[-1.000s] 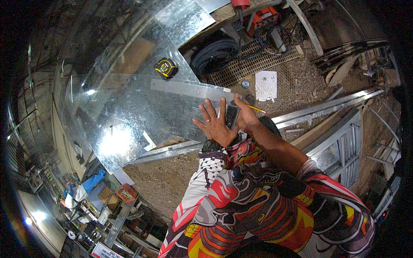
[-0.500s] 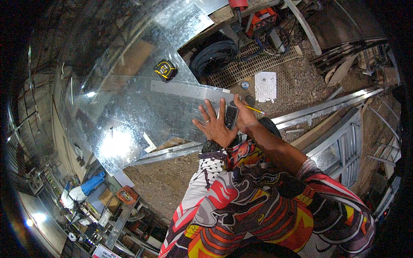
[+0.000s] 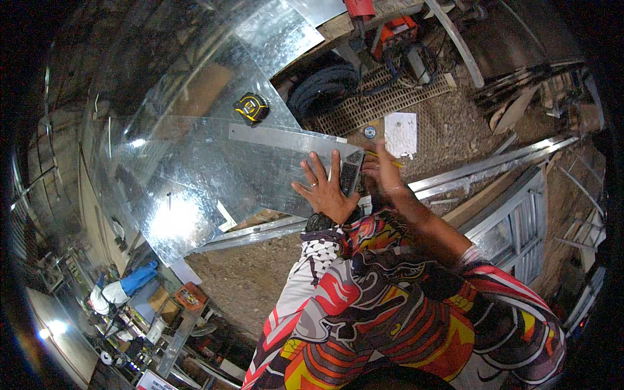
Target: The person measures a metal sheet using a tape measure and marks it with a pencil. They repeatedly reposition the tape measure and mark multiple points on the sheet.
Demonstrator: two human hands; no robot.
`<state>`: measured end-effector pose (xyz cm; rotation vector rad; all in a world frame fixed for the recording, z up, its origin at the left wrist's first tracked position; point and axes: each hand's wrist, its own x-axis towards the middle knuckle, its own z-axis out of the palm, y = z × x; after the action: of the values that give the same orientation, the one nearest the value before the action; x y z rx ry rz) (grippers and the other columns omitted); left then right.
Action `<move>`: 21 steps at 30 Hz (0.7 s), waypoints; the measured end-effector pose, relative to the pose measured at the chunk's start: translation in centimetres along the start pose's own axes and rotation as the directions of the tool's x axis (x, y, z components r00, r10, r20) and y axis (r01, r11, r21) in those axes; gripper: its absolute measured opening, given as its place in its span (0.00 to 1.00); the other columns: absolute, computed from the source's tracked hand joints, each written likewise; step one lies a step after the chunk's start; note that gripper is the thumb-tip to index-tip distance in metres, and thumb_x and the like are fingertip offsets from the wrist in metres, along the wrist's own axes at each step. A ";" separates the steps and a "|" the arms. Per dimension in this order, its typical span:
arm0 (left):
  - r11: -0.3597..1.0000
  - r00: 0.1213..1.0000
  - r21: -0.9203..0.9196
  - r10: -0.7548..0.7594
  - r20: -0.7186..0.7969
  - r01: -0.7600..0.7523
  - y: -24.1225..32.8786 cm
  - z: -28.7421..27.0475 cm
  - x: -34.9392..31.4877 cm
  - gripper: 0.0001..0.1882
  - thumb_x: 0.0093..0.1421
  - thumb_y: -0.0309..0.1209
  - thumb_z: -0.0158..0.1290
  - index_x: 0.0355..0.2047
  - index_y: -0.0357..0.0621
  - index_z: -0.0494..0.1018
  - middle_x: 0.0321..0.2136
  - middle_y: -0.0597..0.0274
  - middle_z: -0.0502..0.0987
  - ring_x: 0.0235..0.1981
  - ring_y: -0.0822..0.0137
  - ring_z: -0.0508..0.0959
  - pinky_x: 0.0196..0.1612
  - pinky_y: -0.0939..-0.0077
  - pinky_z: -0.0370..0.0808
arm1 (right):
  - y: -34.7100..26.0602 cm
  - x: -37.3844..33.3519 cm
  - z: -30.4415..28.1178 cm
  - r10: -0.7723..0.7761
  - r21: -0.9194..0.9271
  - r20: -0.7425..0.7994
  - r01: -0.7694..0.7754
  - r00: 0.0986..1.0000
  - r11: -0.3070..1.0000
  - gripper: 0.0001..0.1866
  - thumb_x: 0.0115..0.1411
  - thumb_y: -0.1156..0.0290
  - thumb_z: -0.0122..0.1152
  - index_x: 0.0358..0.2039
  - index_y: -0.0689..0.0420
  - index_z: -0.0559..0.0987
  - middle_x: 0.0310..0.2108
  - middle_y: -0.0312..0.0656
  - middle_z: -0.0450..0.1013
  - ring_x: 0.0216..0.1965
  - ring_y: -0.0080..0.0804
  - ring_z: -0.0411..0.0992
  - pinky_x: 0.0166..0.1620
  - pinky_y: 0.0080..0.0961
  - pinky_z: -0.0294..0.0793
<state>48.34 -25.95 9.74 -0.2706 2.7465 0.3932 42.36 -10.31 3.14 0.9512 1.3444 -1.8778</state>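
My left hand (image 3: 327,195) lies flat with fingers spread, pressing on the shiny sheet metal (image 3: 260,172). Against its thumb side sits a grey-edged piece with a dark middle (image 3: 350,174), whose kind I cannot make out. Just off the sheet's right end, my right hand (image 3: 385,174) is closed on a yellow pencil (image 3: 397,163); motion blurs the fingers. A long flat grey strip (image 3: 279,135) lies on the sheet beyond my left hand. Farther off rests a black and yellow tape measure (image 3: 251,108).
Coiled dark cable (image 3: 323,90) and a red machine (image 3: 395,34) are on the far right by a slotted grate (image 3: 377,101). White paper (image 3: 400,134) lies on the gravel. Metal rails (image 3: 481,168) run along the right. Another person (image 3: 117,291) is at the lower left.
My right hand has moved right, away from the sheet's corner and the dark-centred piece, taking the pencil along. My left hand stays in place.
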 end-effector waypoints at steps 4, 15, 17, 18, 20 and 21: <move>1.000 1.000 -0.006 -0.009 0.001 0.009 0.2 0.0 0.1 0.64 0.40 0.50 0.69 0.75 0.71 0.43 0.75 0.44 0.36 0.74 0.34 0.37 0.61 0.13 0.40 | -3.4 -0.1 -2.8 -0.412 -0.175 -0.018 0.403 0.911 0.898 0.15 0.66 0.62 0.62 0.47 0.58 0.78 0.33 0.37 0.78 0.31 0.25 0.76 0.44 0.23 0.75; 1.000 1.000 -0.013 -0.020 0.016 0.021 0.7 0.2 1.0 0.65 0.39 0.47 0.70 0.75 0.73 0.43 0.75 0.47 0.36 0.74 0.35 0.38 0.61 0.13 0.42 | -8.0 3.3 0.6 -0.271 -0.432 0.445 0.470 0.853 0.769 0.08 0.60 0.72 0.68 0.39 0.60 0.81 0.37 0.40 0.81 0.37 0.24 0.80 0.42 0.21 0.79; 1.000 0.999 -0.003 -0.028 0.018 0.028 0.9 0.3 1.1 0.65 0.39 0.47 0.70 0.75 0.73 0.43 0.75 0.47 0.36 0.74 0.36 0.37 0.61 0.13 0.42 | -8.1 3.6 0.5 -0.261 -0.475 0.447 0.474 0.856 0.741 0.08 0.61 0.73 0.68 0.39 0.61 0.81 0.37 0.40 0.81 0.38 0.25 0.80 0.43 0.22 0.80; 1.000 0.999 0.003 -0.030 0.017 0.030 1.0 0.2 1.2 0.65 0.39 0.48 0.70 0.75 0.73 0.43 0.75 0.47 0.36 0.74 0.36 0.37 0.61 0.13 0.42 | -8.3 3.6 0.6 -0.253 -0.490 0.444 0.470 0.859 0.734 0.08 0.61 0.73 0.68 0.40 0.61 0.81 0.37 0.40 0.81 0.38 0.25 0.80 0.43 0.22 0.80; 1.000 0.999 0.007 -0.031 0.014 0.031 1.1 0.2 1.3 0.65 0.39 0.48 0.70 0.75 0.73 0.43 0.75 0.47 0.36 0.74 0.36 0.37 0.61 0.13 0.42 | -8.3 3.8 0.5 -0.255 -0.496 0.450 0.477 0.856 0.726 0.08 0.61 0.74 0.67 0.40 0.61 0.81 0.37 0.41 0.81 0.38 0.26 0.80 0.43 0.22 0.80; 1.000 1.000 0.006 -0.029 0.013 0.029 1.1 0.3 1.3 0.65 0.39 0.48 0.70 0.75 0.73 0.43 0.75 0.47 0.36 0.74 0.36 0.37 0.61 0.13 0.42 | -8.3 4.0 0.4 -0.263 -0.486 0.459 0.488 0.848 0.725 0.08 0.61 0.74 0.67 0.40 0.61 0.81 0.37 0.41 0.81 0.38 0.26 0.80 0.43 0.22 0.80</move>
<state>47.01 -24.99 9.27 -0.3047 2.7278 0.3775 33.34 -8.69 3.96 -0.0100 1.8210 -1.6181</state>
